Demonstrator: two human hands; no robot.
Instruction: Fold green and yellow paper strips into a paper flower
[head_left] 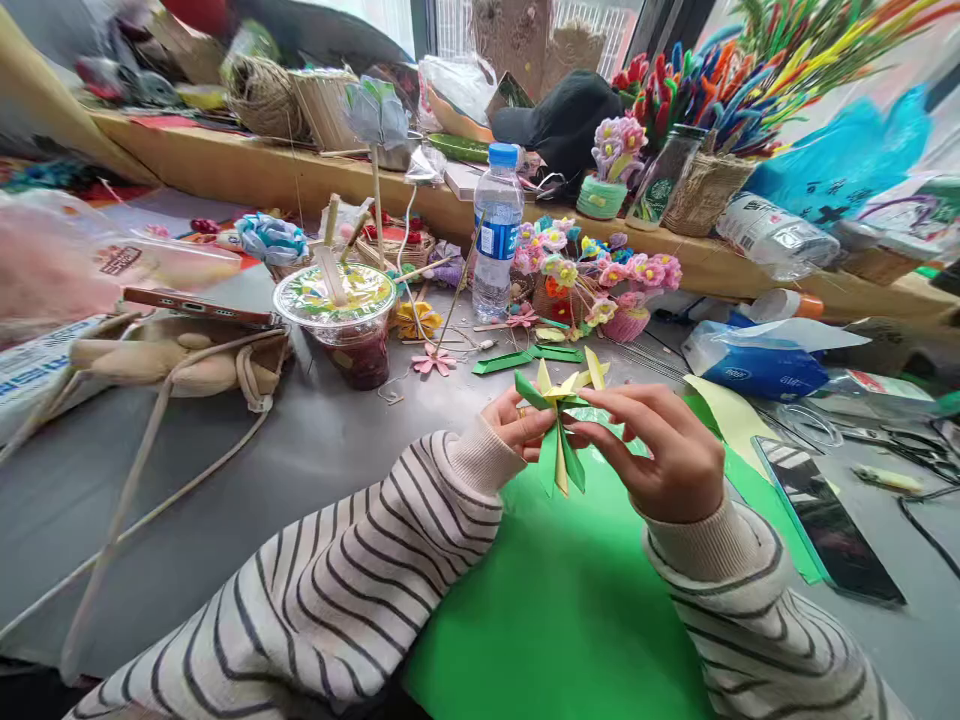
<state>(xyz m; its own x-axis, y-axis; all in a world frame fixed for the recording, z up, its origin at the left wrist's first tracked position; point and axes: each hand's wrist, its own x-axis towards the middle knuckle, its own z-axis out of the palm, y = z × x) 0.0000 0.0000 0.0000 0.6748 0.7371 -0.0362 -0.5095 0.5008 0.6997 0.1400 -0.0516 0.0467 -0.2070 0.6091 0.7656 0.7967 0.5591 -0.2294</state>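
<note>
A folded green and yellow paper piece (559, 440) with several pointed petals is held up above a green sheet (562, 600). My left hand (515, 420) pinches it from the left side, thumb in front. On the right side, my right hand (660, 445) has its thumb and index finger closed on the same piece near its middle. Folded green strips (502, 363) lie on the table just behind the hands. A pink paper flower (433, 360) rests farther left.
Behind stand a lidded cup (360, 350), a water bottle (496, 235) and yarn flowers (637, 270). A phone (832, 520) and scissors (900, 445) lie at the right. At the left, a phone (199, 308) leans on a wooden holder (172, 360) with a cord.
</note>
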